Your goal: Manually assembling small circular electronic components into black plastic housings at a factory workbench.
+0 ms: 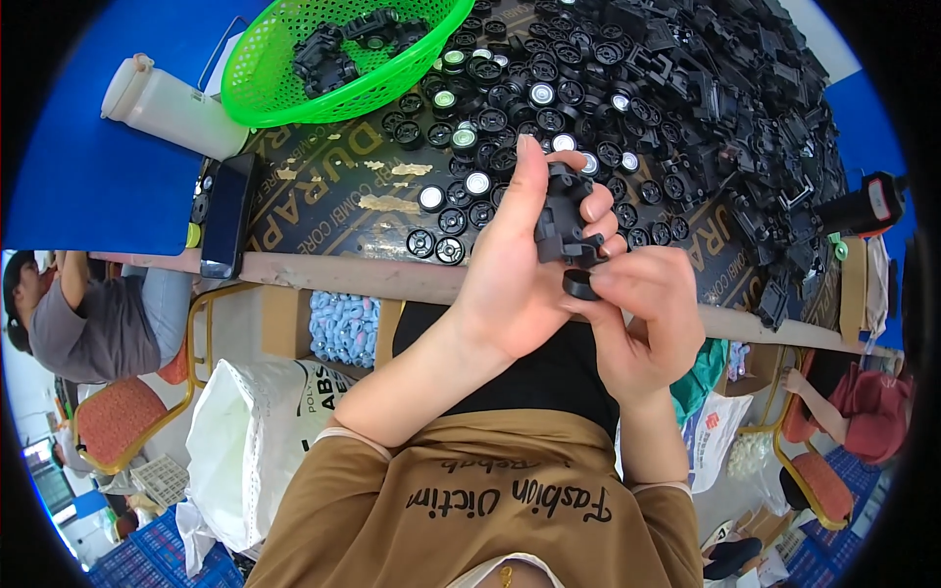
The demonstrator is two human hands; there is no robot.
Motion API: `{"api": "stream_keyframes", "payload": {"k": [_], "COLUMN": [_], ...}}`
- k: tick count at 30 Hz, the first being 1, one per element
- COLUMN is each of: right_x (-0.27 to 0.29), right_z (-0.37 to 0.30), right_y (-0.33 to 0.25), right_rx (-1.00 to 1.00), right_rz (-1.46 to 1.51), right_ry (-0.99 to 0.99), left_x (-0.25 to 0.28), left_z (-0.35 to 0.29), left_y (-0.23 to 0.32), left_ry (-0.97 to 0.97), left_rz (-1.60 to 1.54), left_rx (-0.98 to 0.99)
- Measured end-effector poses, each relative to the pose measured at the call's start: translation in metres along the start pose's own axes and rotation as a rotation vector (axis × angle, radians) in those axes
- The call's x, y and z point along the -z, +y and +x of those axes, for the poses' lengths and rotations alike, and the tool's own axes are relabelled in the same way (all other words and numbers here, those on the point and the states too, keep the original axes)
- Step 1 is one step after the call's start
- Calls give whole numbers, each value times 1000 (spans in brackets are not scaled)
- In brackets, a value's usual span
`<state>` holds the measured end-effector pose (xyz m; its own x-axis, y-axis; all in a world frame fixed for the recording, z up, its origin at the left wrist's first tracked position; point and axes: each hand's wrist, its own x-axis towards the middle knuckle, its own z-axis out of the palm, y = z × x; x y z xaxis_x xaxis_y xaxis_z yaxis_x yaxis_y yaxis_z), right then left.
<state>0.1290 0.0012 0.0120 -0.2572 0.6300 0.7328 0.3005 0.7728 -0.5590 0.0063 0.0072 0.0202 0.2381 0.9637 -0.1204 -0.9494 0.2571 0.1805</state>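
Note:
My left hand (510,250) is closed round a black plastic toy car chassis (564,218), its thumb along one side and fingertips curling over the other. Just below the chassis, my right hand (647,314) pinches a small black toy wheel (579,284) between thumb and forefinger. The wheel is close to the lower end of the chassis; whether they touch I cannot tell. Many loose black wheels (451,220) lie on the table beyond my hands, some with silvery white hubs (477,184).
A large heap of black chassis parts (745,108) covers the table's right side. At the far left stand a green basket (294,116) holding assembled chassis, a white bottle (167,106) and a dark phone (227,216). An open white sack (245,441) is beside me. Other people sit left and right.

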Motion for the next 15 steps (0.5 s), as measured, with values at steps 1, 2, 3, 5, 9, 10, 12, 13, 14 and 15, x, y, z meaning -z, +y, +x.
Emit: {"api": "stream_keyframes", "payload": {"k": [1,2,3,5,9,10,12,13,14,15], "right_x": [1,3,4,1,0,0,1,3,4,3], "right_z": [0,1,1,-1,4,5,6,7,7,7], "right_y": [-1,-2,-3,-1,-3,-3,-3,-3,-3,-3], "right_rx": [0,44,87,94,42,10,52,59,67,67], "right_rz": [1,-58,-121,-120,-41,-66,-120,-116,-112,-112], "right_ry": [-1,4,9,26,30,-25,-29,-57,-85,-85], "left_x": [-1,-2,-3,-4,-7,-5,-4,-4,-4,-5], "left_z": [-2,-3,-5,-6,-10,-11,-12,-13,-13,-13], "left_y": [-2,-4,-7,-10,-11,-11,-9,-8,-9,-10], "left_ry": [6,13,7,-4,-3,-14,-20,-27,-27,-16], "left_rz": [9,19,28,43,213,222,238,255,255,258], "left_rx": [-17,-34,-51,-73,-206,-207,-208,-208,-208,-236]}}
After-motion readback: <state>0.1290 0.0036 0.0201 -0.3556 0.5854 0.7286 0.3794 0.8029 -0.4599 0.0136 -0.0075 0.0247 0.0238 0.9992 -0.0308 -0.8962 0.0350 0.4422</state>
